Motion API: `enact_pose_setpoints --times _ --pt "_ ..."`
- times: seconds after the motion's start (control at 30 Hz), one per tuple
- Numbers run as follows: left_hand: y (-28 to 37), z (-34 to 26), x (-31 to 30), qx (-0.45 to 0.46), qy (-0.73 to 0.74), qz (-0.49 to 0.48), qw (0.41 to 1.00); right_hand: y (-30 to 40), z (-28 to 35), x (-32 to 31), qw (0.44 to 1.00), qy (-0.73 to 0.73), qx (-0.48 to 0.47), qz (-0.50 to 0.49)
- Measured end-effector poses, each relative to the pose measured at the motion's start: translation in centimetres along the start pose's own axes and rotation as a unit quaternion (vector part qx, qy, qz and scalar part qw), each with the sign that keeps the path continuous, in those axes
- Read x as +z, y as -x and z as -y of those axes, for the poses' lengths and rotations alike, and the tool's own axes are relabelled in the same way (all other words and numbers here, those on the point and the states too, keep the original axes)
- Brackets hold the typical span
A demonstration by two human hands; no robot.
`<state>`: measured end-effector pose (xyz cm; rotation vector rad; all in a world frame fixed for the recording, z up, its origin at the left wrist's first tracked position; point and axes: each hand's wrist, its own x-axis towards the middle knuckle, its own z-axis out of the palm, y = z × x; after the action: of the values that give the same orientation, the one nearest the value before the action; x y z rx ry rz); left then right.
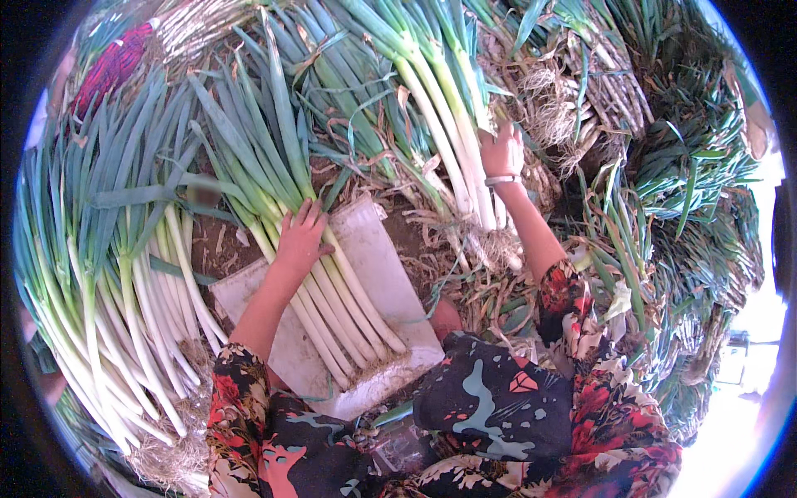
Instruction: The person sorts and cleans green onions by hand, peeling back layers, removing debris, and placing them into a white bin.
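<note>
My left hand (302, 239) lies palm down, fingers apart, across a row of long green onions (348, 317). Their white stalks and root ends rest side by side on a dirty white board (367, 243) in front of me. To the upper right, my right hand (502, 152), with a band at the wrist, touches the right side of another group of green onions (445, 118). How firmly its fingers close on them is partly hidden. That group's roots (495, 243) point toward me.
A large pile of green onions (118, 292) lies at left. Uncleaned onions with dry leaves and roots (554, 106) are heaped at upper right, more bunches (697, 162) beyond. Peeled leaf scraps (498, 311) litter the ground. A red-purple bundle (112, 68) lies at far left.
</note>
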<state>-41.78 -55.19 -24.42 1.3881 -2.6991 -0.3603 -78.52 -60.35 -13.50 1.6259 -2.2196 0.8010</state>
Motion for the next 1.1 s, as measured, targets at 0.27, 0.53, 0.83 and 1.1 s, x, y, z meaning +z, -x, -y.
enact_pose_setpoints --times 0.27,0.53,0.83,1.1 --pt "-0.5 -0.5 -0.2 0.009 0.013 -0.002 1.0 -1.8 -3.7 -1.2 0.952 -0.179 0.145 0.202" --pt "0.5 0.5 -0.3 -0.004 0.011 -0.009 1.0 6.4 13.9 -11.8 0.668 -0.575 0.324 0.344" --pt "-0.5 -0.2 0.0 0.002 -0.062 0.024 0.998 30.2 10.3 -1.6 0.781 -0.333 0.197 0.491" --pt "-0.2 0.5 0.1 -0.007 -0.032 0.008 0.999 23.7 13.1 -6.9 0.786 -0.11 -0.134 0.593"
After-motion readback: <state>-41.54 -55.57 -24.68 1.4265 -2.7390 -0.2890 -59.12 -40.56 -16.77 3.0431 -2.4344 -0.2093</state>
